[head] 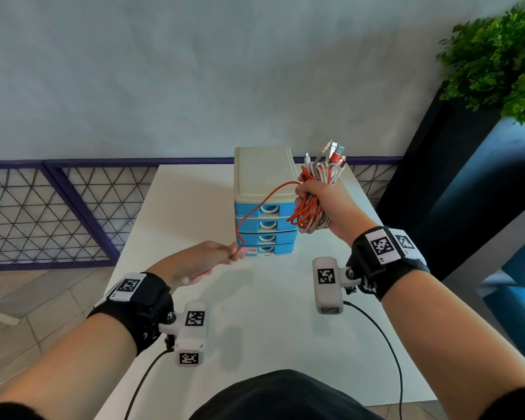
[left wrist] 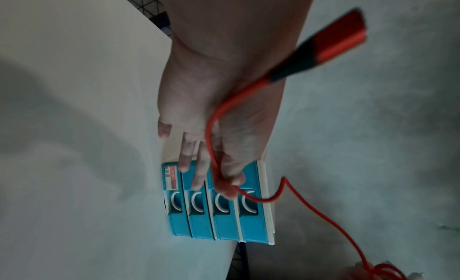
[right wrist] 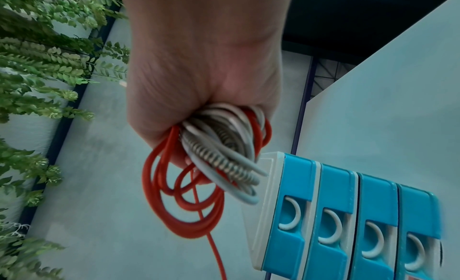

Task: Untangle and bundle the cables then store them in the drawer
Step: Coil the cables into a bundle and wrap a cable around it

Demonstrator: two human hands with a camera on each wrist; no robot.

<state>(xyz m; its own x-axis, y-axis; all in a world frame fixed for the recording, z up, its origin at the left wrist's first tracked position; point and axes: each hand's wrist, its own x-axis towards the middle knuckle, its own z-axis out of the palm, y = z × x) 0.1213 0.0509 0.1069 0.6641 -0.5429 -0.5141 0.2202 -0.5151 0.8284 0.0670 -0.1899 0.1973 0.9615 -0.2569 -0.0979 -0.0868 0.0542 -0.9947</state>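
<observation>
My right hand [head: 315,195] [right wrist: 199,99] grips a coiled bundle of cables [head: 312,189] [right wrist: 211,166], red, white and braided, held up beside the drawer unit with the plugs [head: 334,153] sticking out on top. A loose red cable [head: 255,201] [left wrist: 311,205] runs from the bundle down to my left hand [head: 222,256] [left wrist: 224,162], which pinches it between thumb and forefinger; its red plug end [left wrist: 341,40] trails back over the palm. The blue four-drawer unit [head: 264,207] [left wrist: 216,211] [right wrist: 348,215] with a cream top stands on the white table [head: 194,207], all drawers closed.
A dark planter with green foliage [head: 497,62] [right wrist: 37,67] stands to the right of the table. A purple-framed wire grid fence [head: 43,207] runs behind the table along the wall. Wrist camera cords [head: 385,344] hang over the near table edge.
</observation>
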